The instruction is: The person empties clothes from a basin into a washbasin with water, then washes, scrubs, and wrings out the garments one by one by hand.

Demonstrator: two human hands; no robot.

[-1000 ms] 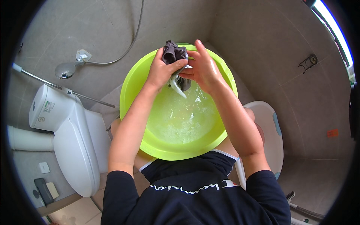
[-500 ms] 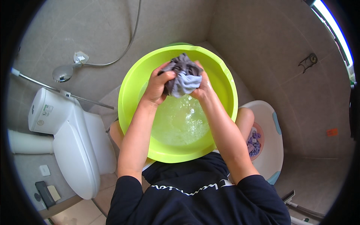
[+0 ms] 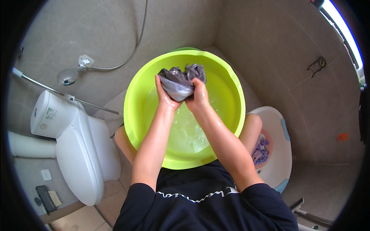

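Both my hands grip one bunched wet cloth (image 3: 178, 81), dark grey with a lighter blue-grey part, above the water in a large lime-green basin (image 3: 135, 88). My left hand (image 3: 166, 98) cups its left side and underside. On the other side, my right hand (image 3: 199, 95) closes round it with the thumb on top. Cloudy, rippled water (image 3: 189, 134) covers the basin's bottom. Whether the cloth is a garment I cannot tell, as it is crumpled.
The basin stands between my knees. To its right is a white tub (image 3: 278, 154) holding a pink bowl (image 3: 266, 157) of purple cloth (image 3: 260, 150). A white toilet (image 3: 79, 161) is at left, below a shower head (image 3: 67, 76) on the tiled wall.
The cloth has been turned in my hands and sits slightly lower and to the left. My right hand has shifted left, bringing its thumb over the cloth, and my wrists are closer together.
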